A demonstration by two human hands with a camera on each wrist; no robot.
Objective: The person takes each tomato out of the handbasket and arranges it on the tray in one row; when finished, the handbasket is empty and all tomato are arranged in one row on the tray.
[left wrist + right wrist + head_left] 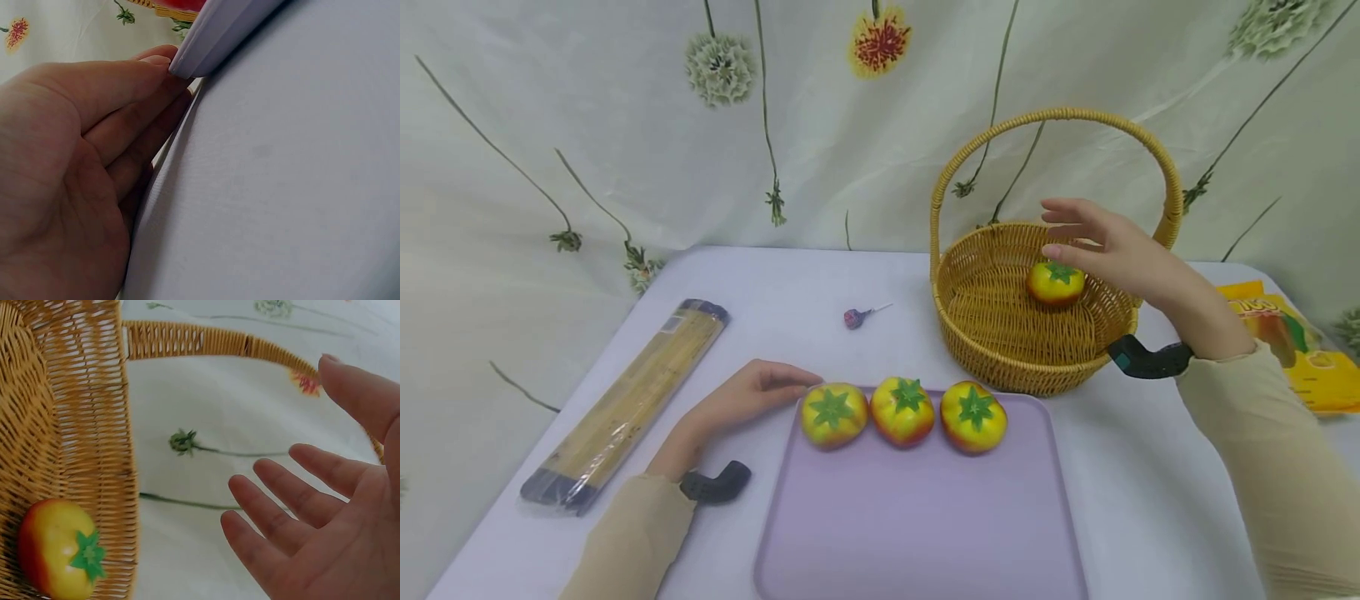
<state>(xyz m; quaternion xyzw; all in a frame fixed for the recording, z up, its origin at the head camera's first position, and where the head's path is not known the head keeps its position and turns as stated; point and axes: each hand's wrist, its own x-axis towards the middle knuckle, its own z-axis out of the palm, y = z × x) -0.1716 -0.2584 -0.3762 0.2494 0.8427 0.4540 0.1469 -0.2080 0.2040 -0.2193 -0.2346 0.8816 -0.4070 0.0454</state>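
Observation:
My right hand [1120, 246] hovers over the wicker basket [1022, 367], fingers spread apart and palm bare in the right wrist view. Inside the basket, a yellow-and-red tomato-shaped fruit with a green star-shaped leaf top [1054, 285] sits toward the back right, just below that hand. At the far left corner of the lilac tray [917, 517], my left hand [752, 392] pinches the rim between thumb and fingers. Three more such fruits stand in a row along the tray's far edge: left [833, 415], middle [901, 411] and right [973, 417].
A lollipop [856, 317] lies behind the tray, left of the basket. Farther left is a long wrapped pack of thin sticks [632, 400]. A yellow packet [1292, 342] lies at the right edge. The tall basket handle [1060, 114] arches before a flower-patterned cloth [820, 125].

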